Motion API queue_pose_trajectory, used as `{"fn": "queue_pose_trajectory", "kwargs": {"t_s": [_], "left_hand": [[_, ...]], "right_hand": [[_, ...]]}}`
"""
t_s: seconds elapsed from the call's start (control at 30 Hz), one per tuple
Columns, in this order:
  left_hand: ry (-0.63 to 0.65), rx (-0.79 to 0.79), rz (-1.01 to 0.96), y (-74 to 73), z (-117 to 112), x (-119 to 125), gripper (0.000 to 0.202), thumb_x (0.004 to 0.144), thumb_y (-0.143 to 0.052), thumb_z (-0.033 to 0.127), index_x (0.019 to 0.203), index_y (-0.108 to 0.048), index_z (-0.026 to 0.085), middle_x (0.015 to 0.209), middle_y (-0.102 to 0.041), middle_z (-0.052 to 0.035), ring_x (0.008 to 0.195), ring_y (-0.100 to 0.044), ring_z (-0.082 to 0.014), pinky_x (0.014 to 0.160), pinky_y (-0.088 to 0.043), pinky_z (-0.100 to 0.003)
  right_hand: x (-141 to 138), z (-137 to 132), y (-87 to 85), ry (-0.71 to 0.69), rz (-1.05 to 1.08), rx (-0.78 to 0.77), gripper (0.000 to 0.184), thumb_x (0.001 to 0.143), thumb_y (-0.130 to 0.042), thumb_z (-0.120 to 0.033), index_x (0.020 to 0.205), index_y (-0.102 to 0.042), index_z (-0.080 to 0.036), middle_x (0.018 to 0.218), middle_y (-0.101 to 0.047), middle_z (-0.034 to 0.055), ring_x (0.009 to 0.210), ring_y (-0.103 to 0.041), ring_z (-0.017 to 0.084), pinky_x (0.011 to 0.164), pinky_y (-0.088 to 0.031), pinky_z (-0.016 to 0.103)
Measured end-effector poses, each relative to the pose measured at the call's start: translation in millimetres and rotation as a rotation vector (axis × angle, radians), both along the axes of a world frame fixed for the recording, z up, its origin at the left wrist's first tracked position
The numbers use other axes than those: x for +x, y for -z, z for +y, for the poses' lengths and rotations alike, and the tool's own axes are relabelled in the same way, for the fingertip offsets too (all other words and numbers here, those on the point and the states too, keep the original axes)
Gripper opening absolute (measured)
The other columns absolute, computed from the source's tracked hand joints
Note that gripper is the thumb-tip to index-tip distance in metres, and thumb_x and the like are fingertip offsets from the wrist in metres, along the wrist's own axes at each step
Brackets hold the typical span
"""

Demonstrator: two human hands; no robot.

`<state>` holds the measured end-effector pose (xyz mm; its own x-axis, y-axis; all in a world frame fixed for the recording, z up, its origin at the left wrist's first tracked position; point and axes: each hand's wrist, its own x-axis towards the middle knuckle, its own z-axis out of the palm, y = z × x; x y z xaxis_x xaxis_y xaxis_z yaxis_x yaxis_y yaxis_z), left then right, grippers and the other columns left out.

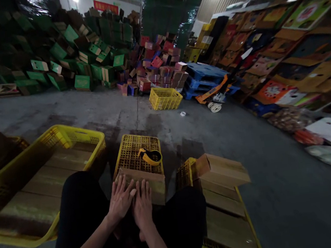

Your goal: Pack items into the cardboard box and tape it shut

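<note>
A brown cardboard box (pixel 156 185) rests in front of my knees, at the near end of an upturned yellow plastic crate (pixel 123 151). My left hand (pixel 122 197) lies flat on the left part of the box, fingers stretched out. Beside it, my right hand (pixel 142 201) presses on the same face with its fingers extended; the thumbs come close together. Just beyond the box, a yellow and black tape dispenser (pixel 150 156) lies on the crate. Neither hand grasps anything.
At left stands a large yellow crate (pixel 95 142) holding several flat cardboard boxes. To the right, another yellow crate (pixel 250 226) holds more boxes, with one box (pixel 222 169) tilted on top. Farther off are a yellow crate (pixel 165 99), a pallet jack (pixel 214 94) and piled green boxes (pixel 83 82).
</note>
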<state>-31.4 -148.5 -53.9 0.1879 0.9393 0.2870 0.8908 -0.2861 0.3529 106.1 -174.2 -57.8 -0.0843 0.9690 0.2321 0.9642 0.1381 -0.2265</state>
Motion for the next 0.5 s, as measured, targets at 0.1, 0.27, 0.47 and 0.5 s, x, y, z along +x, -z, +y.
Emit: {"fn": "queue_pose_trajectory", "kwargs": {"t_s": [0.1,0.27,0.47,0.5], "left_hand": [[0.070,0.015,0.003,-6.7,-1.8,9.7,0.047,0.104,-0.044,0.041,0.146,-0.056,0.022,0.160,-0.041,-0.0119,0.151,-0.031,-0.0350,0.117,-0.037,-0.056],[0.078,0.014,0.042,-8.0,-2.0,-10.2,0.051,0.104,-0.044,0.048,0.149,-0.051,0.026,0.159,-0.042,-0.0092,0.147,-0.039,-0.0306,0.117,-0.037,-0.055],[-0.006,0.032,0.051,-1.8,-2.7,-30.2,0.059,0.105,-0.039,0.049,0.156,-0.038,0.020,0.161,-0.038,-0.0139,0.149,-0.037,-0.0285,0.117,-0.035,-0.055],[-0.014,0.041,0.052,-1.6,-2.9,-29.3,0.060,0.105,-0.039,0.049,0.156,-0.039,0.018,0.160,-0.039,-0.0146,0.149,-0.037,-0.0290,0.118,-0.034,-0.055]], "right_hand": [[2.8,1.2,-1.3,-0.096,0.015,-0.027,0.054,0.106,-0.035,-0.030,0.159,-0.033,-0.017,0.165,-0.029,0.0139,0.154,-0.024,0.029,0.120,-0.032,0.053],[47.6,-5.6,-8.8,0.026,0.018,0.021,0.055,0.108,-0.031,-0.036,0.159,-0.033,-0.015,0.159,-0.040,0.0155,0.150,-0.033,0.029,0.119,-0.031,0.056],[94.7,-23.0,3.3,0.176,0.127,0.077,0.068,0.107,-0.024,-0.051,0.162,-0.021,-0.011,0.163,-0.031,0.0193,0.148,-0.037,0.032,0.113,-0.043,0.048],[95.5,-25.5,6.1,0.189,0.139,0.069,0.069,0.107,-0.023,-0.053,0.162,-0.021,-0.011,0.164,-0.030,0.0184,0.149,-0.035,0.032,0.113,-0.043,0.047]]}}
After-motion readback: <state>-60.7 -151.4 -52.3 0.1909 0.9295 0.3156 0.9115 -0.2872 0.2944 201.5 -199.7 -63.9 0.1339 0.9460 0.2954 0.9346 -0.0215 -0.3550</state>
